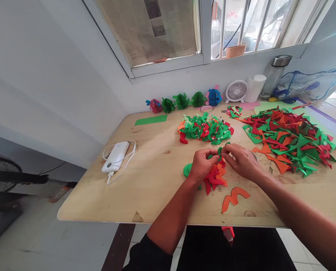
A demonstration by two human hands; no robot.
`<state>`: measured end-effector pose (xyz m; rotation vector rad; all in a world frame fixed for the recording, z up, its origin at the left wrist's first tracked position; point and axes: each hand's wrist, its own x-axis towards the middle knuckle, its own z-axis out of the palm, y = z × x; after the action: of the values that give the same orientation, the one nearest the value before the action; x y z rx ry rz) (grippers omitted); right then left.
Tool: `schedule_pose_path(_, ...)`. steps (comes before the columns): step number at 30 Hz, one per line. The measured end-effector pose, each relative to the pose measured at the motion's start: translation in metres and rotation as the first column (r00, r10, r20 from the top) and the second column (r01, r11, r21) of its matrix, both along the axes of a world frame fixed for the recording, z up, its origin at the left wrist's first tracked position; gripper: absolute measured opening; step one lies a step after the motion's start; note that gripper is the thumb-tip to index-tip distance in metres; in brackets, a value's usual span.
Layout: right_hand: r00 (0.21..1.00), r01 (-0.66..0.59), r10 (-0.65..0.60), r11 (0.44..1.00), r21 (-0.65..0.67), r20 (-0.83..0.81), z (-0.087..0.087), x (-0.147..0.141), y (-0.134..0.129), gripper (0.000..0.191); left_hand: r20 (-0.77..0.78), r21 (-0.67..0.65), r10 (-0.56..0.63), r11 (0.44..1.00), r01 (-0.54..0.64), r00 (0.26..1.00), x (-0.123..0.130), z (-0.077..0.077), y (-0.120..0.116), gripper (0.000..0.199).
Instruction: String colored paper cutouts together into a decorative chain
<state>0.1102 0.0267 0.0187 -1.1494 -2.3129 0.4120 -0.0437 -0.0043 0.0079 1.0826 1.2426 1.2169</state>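
My left hand and my right hand meet over the middle of the table, fingers pinched together on a small green paper piece. Its exact shape is partly covered by my fingertips. Beneath my hands lies a small heap of red and orange paper cutouts. A green paper cutout sticks out left of my left wrist. Nearer the table edge rests a wavy orange paper piece. Just beyond my fingers is a pile of green and red cutouts with small pale patches on them.
A large heap of paper scraps covers the right side. Along the wall stand several folded paper figures, a small fan and a glass bottle. At left are a white power bank with its cable and a green strip.
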Motion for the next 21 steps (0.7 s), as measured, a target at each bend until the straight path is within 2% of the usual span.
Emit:
schedule_pose_path(9,0.999,0.036,-0.037,0.996,0.076,0.012,-0.0031,-0.0033,-0.0032,0.015,0.001,-0.001,0.038,0.999,-0.038,0.999,0.0022,-0.0011,0.0012,0.009)
schedule_pose_path(18,0.999,0.041,-0.042,0.996,0.079,0.008,-0.0048,-0.0052,-0.0043,0.017,-0.156,0.067,0.104,0.993,-0.095,0.982,0.0041,-0.0033,0.0010,0.010)
schedule_pose_path(21,0.999,0.047,-0.045,0.997,0.067,-0.031,-0.0035,-0.0052,-0.0050,0.016,-0.155,0.068,0.138,0.989,-0.129,0.978,0.0043,-0.0042,0.0008,0.010)
